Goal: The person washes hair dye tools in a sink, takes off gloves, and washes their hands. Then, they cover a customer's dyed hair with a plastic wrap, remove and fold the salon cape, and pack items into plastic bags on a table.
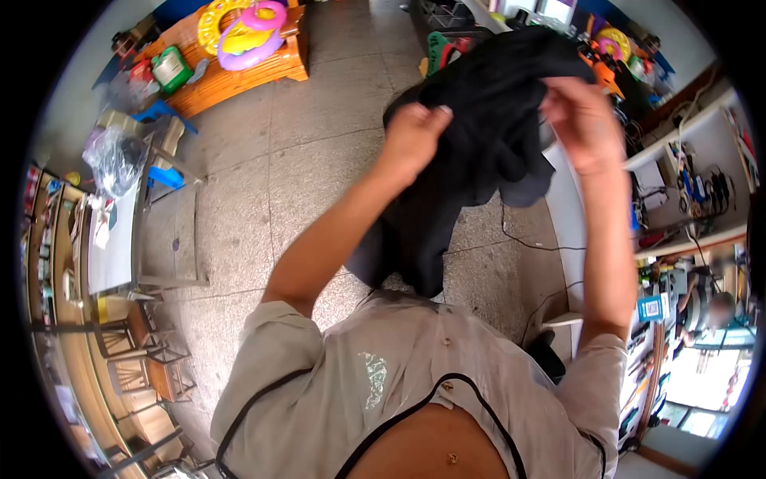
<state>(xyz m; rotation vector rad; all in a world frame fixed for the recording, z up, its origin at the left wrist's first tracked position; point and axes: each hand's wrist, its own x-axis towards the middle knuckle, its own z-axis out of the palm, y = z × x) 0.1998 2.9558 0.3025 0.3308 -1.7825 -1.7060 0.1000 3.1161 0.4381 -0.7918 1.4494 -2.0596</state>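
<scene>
A black garment [479, 120] hangs bunched and folded in front of me; its exact kind is hidden by the folds. My left hand [416, 142] is closed on its left edge, thumb lying on top of the cloth. At the upper right side, my right hand [586, 124] has its fingers bent round the cloth, somewhat blurred by motion. Lower folds of the garment drop down close to the front of my light shirt [431, 343].
At the upper left is a wooden bench [279, 60] with swim rings [251, 48] and a green container [170, 69]. A white table [112, 247] stands left, shelves [678, 231] right. A dark cable [531, 246] runs along the tiled floor [239, 191].
</scene>
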